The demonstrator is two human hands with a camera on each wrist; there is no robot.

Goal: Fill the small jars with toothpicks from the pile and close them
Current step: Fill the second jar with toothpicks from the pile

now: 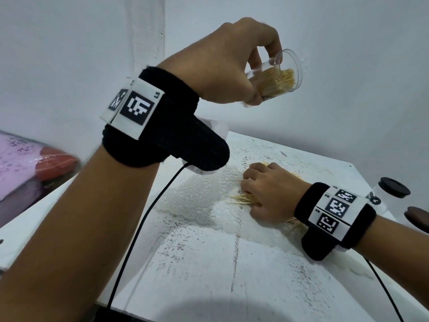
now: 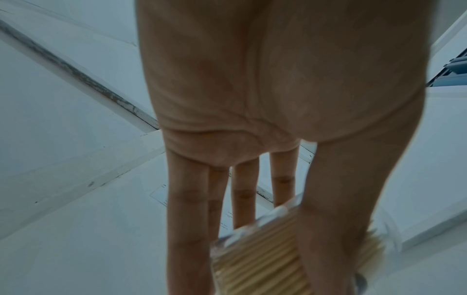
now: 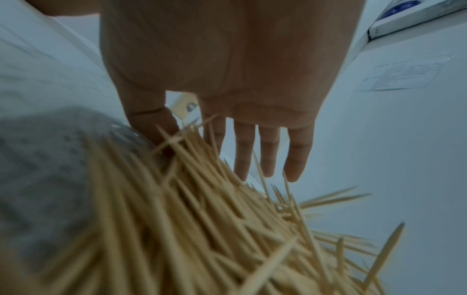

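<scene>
Two hands in my feed. My left hand [image 1: 228, 63] is raised well above the desk [image 1: 232, 263], fingers [image 2: 187, 209] and thumb wrapped around a clear jar [image 1: 276, 77], which lies tilted on its side with the open mouth facing right. Toothpicks [image 1: 277, 81] fill most of it, tips bunched toward the mouth. The left wrist view shows the same grasp: the jar [image 2: 255, 257] packed with pale sticks sits between the long fingers and the thumb.

Down below, my right hand [image 1: 269, 191] is on the pile of toothpicks [image 1: 246, 197], which lies on a white lace doily [image 1: 204, 194] spread over the desk. From the head view the fingers look bent into the sticks; from the right wrist view they [image 3: 269, 151] hang fairly straight and loose over the pile [image 3: 202, 229], thumb touching it, nothing pinched that I can make out.

At the right edge of the desk, one jar with a black lid [image 1: 392, 188] stands upright, a second dark lid [image 1: 417, 218] just nearer. Pink floral fabric [image 1: 18, 159] lies off to the left.
</scene>
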